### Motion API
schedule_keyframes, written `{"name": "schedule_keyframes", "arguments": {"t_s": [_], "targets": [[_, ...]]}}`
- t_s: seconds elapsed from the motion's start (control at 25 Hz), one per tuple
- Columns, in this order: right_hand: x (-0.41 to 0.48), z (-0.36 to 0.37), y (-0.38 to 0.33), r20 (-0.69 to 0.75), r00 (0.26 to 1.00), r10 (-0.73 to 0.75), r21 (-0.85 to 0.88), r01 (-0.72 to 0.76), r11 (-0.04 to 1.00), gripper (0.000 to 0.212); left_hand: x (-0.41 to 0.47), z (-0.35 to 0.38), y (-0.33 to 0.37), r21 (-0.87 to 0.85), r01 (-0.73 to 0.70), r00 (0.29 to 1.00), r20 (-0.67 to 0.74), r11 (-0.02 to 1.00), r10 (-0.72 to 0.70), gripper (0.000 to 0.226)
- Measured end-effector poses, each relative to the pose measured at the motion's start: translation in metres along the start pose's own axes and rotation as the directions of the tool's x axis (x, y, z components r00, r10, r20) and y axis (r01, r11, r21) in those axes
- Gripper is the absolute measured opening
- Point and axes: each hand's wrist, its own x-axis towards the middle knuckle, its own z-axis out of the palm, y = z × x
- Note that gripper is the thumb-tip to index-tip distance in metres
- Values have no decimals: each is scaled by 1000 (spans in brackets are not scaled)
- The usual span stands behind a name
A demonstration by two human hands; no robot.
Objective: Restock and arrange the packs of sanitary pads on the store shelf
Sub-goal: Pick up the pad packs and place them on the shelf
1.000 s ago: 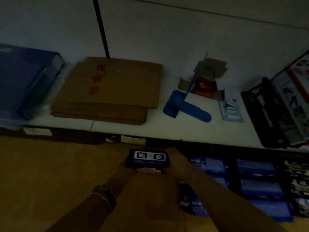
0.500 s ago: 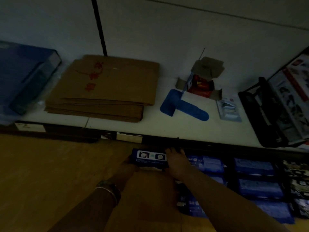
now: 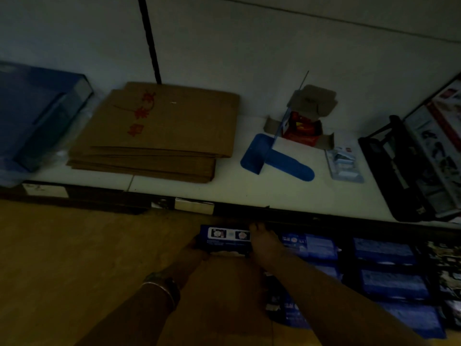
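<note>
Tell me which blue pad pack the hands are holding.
The leftmost pack, gripped between left hand and right hand; the other packs lie unheld to its right.

Head view, downward over shelf (image 3: 249, 191)

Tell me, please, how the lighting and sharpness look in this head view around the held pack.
Head view: dim and underexposed throughout; the white upper shelf catches most light; the blue pack held by the left hand and right hand sits in shadow below it; its label print is too soft to read.
</note>
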Motion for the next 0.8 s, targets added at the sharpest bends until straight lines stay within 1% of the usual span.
{"name": "schedule_keyframes", "arguments": {"t_s": [0.08, 0.2, 0.24, 0.32, 0.4, 0.48, 0.56, 0.68, 0.76, 0.8], "targets": [[-1, 0, 2, -2, 1000, -9, 12, 9, 1000, 75, -1, 0, 4, 31, 7, 1000, 10, 999, -7, 44], [0, 3, 7, -6, 1000, -30, 31, 30, 999, 73, -2, 1, 0, -4, -101, 980, -174, 995, 98, 46], [0, 3, 8, -8, 999, -32, 42, 33, 999, 73, -1, 2, 0, -22, -125, 971, -206, 992, 118, 44], [2, 5, 10, 4, 1000, -26, 54, 26, 998, 76, 6, 0, -4, 25, -151, 965, -213, 988, 153, 37], [2, 5, 11, 28, 999, -21, 30, 20, 999, 79, 13, -1, -9, 97, -148, 964, -208, 984, 166, 39], [3, 5, 11, 37, 999, -24, 9, 23, 1000, 78, 10, 0, -9, 92, -156, 966, -195, 983, 171, 41], [2, 2, 11, 39, 999, -31, 31, 29, 999, 77, 2, 3, -4, 66, -166, 961, -214, 984, 177, 46], [-1, -4, 12, 30, 999, -42, 49, 40, 998, 72, -1, 1, 1, 36, -117, 964, -234, 992, 122, 61], [-3, -8, 13, 13, 998, -58, 22, 58, 998, 69, -2, -1, 3, 87, -107, 960, -251, 990, 126, 65], [-4, -10, 14, 12, 998, -67, 9, 67, 998, 67, -3, -2, 4, 158, -120, 949, -271, 980, 160, 65]]}}
